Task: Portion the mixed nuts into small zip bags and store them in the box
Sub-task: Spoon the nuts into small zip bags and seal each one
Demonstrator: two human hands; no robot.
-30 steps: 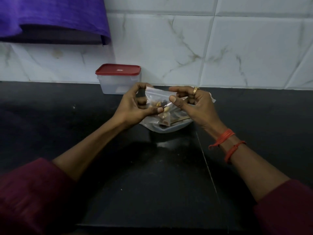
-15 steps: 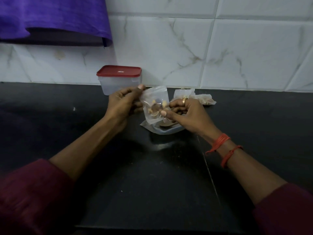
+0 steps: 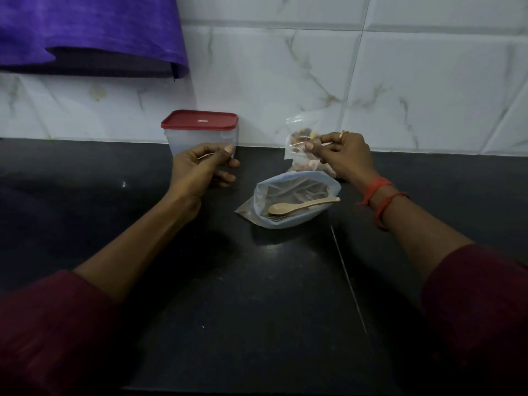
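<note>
One zip bag [image 3: 296,132] hangs upright, pinched by right hand [image 3: 343,155]; left hand [image 3: 197,172] loosely curled, empty.

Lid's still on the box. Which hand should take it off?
Left. The left hand holds nothing and sits just in front of the red-lidded box. The right hand is busy pinching the filled small zip bag.

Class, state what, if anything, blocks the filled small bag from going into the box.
The red lid sits closed on the box, so the small bag pinched in the right hand cannot go in yet.
</note>
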